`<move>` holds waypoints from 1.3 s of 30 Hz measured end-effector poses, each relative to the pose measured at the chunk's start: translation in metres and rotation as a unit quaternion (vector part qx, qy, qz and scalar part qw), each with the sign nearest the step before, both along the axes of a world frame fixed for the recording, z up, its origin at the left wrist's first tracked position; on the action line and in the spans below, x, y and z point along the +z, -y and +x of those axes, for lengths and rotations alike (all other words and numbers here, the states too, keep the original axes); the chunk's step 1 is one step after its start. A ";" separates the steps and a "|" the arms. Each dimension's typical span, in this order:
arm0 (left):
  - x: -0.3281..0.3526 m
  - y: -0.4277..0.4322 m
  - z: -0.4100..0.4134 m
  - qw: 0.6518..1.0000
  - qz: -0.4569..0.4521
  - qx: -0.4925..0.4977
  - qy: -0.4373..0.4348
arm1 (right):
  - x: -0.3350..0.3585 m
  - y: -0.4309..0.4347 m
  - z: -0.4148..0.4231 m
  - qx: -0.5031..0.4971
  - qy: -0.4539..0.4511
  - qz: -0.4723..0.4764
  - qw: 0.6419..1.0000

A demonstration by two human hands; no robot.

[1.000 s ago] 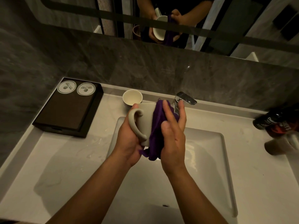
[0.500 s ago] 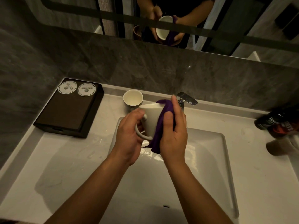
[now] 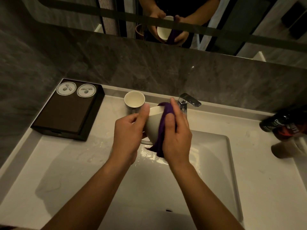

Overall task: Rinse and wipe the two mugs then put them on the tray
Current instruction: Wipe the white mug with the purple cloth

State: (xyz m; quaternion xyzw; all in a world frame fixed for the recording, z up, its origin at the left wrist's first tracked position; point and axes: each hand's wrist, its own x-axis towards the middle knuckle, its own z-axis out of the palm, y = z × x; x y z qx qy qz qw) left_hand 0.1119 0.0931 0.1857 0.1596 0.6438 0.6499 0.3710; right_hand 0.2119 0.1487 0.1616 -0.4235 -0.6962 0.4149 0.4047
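The left hand (image 3: 127,131) has its fingers clamped on the white mug (image 3: 153,125). The right hand (image 3: 177,135) pinches the purple cloth (image 3: 163,123) over its rim. The black tray (image 3: 66,113) sits at the desk's far-left corner, nearer the left hand.

White mug (image 3: 153,126) tilted; 2nd mug (image 3: 134,100) upright.

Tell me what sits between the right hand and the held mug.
Purple cloth: the right hand presses it against the mug, draped over the rim. Shows in the head view.
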 end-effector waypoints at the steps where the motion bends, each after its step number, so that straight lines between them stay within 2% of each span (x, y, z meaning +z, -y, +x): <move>1: -0.005 0.001 0.000 1.000 0.006 -0.003 -0.027 | 0.002 -0.003 -0.001 0.008 -0.016 -0.059 0.998; 2: -0.010 0.003 -0.003 0.999 0.011 -0.007 -0.044 | 0.003 -0.006 -0.001 0.017 -0.024 -0.104 0.994; 4: -0.016 0.007 -0.010 0.997 0.028 -0.031 -0.062 | 0.010 -0.008 -0.002 0.036 -0.025 -0.129 0.991; 7: -0.018 0.010 -0.028 0.991 0.026 -0.107 -0.070 | 0.013 -0.006 -0.003 0.057 -0.020 -0.103 0.993; 11: -0.002 0.013 -0.048 0.967 -0.034 -0.231 -0.102 | 0.006 -0.008 -0.001 0.106 0.002 -0.020 0.994; 14: 0.005 0.018 -0.051 0.959 -0.051 -0.258 -0.108 | 0.006 -0.013 -0.005 0.147 0.028 0.003 0.989; 16: 0.001 0.021 -0.048 0.969 -0.042 -0.222 -0.098 | 0.009 -0.014 -0.009 0.163 0.019 -0.024 0.986; 19: -0.006 0.024 -0.044 0.988 -0.017 -0.135 -0.072 | 0.009 -0.011 -0.016 0.142 -0.048 -0.143 0.978; 23: -0.015 0.027 -0.038 0.999 0.003 -0.042 -0.020 | 0.001 0.002 -0.024 0.073 -0.135 -0.239 0.959; 26: -0.022 0.025 -0.025 0.998 0.006 0.048 0.026 | -0.010 0.013 -0.039 0.002 -0.219 -0.296 0.930; 28: -0.027 0.023 -0.012 0.994 -0.003 0.099 0.035 | -0.018 0.017 -0.047 -0.032 -0.240 -0.328 0.913; 33: -0.039 0.015 0.000 0.981 -0.008 0.181 0.065 | -0.045 0.022 -0.058 -0.038 -0.195 -0.319 0.927; 39: -0.058 0.003 -0.030 0.978 -0.008 0.194 0.081 | -0.067 0.001 -0.054 -0.028 -0.147 -0.260 0.954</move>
